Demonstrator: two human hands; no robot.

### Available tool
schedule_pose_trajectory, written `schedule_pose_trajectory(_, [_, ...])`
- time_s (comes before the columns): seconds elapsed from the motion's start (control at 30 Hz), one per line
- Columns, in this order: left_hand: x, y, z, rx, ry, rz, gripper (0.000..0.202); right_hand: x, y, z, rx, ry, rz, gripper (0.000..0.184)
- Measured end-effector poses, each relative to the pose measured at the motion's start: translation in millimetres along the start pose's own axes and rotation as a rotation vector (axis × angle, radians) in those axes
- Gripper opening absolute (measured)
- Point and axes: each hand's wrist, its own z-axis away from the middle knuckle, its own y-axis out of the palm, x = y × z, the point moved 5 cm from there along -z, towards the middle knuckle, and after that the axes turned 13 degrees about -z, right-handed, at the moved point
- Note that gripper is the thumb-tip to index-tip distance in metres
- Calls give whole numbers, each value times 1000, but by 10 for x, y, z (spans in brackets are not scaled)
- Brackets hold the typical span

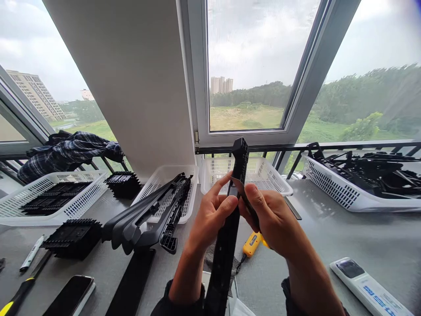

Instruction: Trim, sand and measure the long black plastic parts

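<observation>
A long black plastic trim piece (224, 254) stands upright in front of me, its bent, ribbed end at the top. My left hand (210, 217) is closed around its middle, with the index finger stretched up along the side. In my right hand (272, 217) is a dark flat knife (248, 204), thumb pressed on it. Its pointed end lies against the trim piece just above my left thumb; whether it cuts into the plastic I cannot tell. Behind my right wrist, a yellow tool with a cord (251, 244) lies on the table.
Similar black trim pieces (131, 215) lean out of a white basket (192, 193). Stacks of black parts (74, 237) stand at left, near a phone (69, 296), marker (32, 253) and yellow-black handled tool (19, 292). A white device (371, 285) lies right, below a full basket (348, 195).
</observation>
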Motion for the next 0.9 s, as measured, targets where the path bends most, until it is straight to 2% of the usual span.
schedule_pose_trajectory(0.1, [-61, 31, 32, 2, 42, 18, 93, 4, -30, 10, -6, 11, -48, 83])
schedule_pose_trajectory(0.3, [-69, 88, 36, 56, 132, 46, 92, 55, -53, 44, 80, 66, -27, 85])
schedule_pose_trajectory(0.53, [-54, 62, 59, 72, 133, 50, 91, 38, -72, 88, 126, 128, -80, 83])
schedule_pose_trajectory(0.63, [-87, 59, 82, 65, 135, 47, 89, 67, -76, 92, 102, 91, -36, 83])
schedule_pose_trajectory(0.73, [-121, 51, 91, 9, 146, 19, 89, 118, -72, 87, 46, 37, 56, 84])
schedule_pose_trajectory(0.9, [-125, 56, 73, -45, 164, 3, 89, 139, -59, 65, -31, 23, 107, 85])
